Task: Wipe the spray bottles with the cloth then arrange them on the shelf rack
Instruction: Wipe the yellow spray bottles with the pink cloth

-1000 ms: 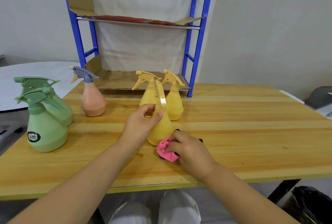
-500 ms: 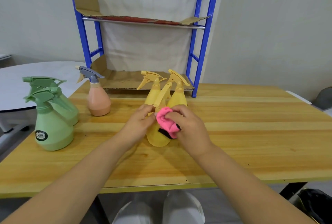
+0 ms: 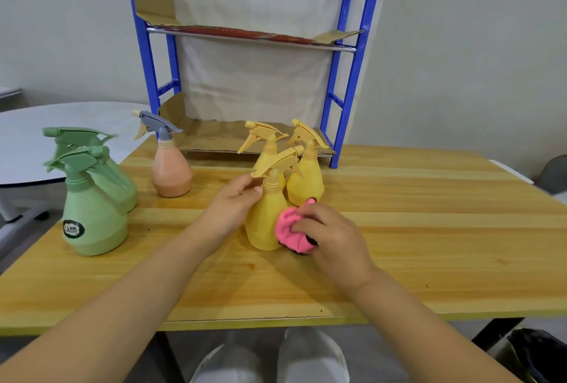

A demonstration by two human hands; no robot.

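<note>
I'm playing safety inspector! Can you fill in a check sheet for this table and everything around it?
Surface: wooden table, bottles standing on it.
Job's things: front yellow bottle upright; two back yellow bottles, peach bottle, two green bottles on the table; pink cloth against the front bottle; shelf rack holds no bottles.
Clutter: cardboard lining the rack's shelves.
Grippers: left hand grips the front bottle's neck; right hand presses the cloth on its side.
Cables: nothing seen.
Surroundings: round white table at left, black bag lower right, wall behind.
</note>
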